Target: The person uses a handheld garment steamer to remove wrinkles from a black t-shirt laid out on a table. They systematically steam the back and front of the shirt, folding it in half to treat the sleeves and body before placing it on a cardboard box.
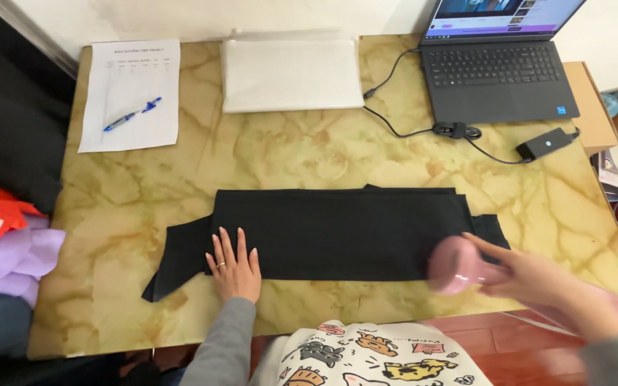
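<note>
A black garment (337, 232) lies folded into a long band across the yellow marbled table (123, 207). My left hand (234, 266) rests flat with fingers spread on its lower left part, beside a loose flap of cloth. My right hand (538, 275) is blurred at the garment's right end and grips a pink rounded object (453, 264) that hovers over the cloth's lower right corner.
A sheet of paper (131, 93) with a blue pen (131, 114) lies at the back left, a white folded cloth (291, 73) at the back centre. An open laptop (498, 71) with cable and power brick (543, 144) sits back right. Coloured clothes (5, 243) pile at the left.
</note>
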